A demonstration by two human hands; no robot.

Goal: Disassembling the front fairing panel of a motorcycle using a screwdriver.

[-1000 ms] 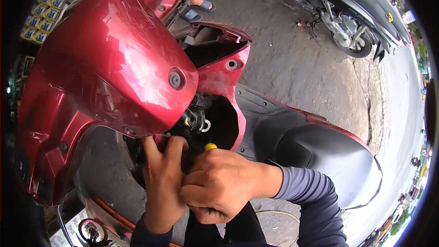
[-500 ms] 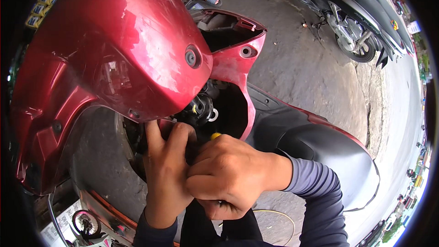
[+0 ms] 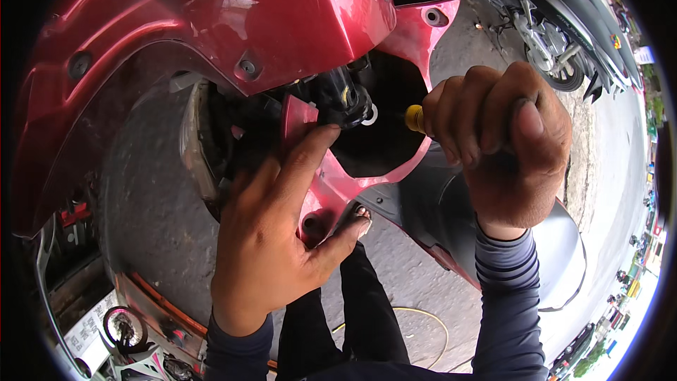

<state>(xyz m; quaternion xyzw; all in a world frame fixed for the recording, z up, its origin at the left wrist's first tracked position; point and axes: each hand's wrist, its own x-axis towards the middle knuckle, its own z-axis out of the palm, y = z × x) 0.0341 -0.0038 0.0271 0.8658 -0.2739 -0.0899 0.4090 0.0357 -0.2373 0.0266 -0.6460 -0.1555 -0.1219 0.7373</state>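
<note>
Panel (image 3: 321,202) seems steadied by our spread left hand (image 3: 264,247); right hand (image 3: 508,141) clenches handle (image 3: 414,118), two o'clock, next likely needing aim.

Panel (image 3: 321,206) left of seat (image 3: 560,261), motorcycle (image 3: 546,39) beyond

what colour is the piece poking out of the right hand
The piece is yellow, best seen in the head view.
</note>
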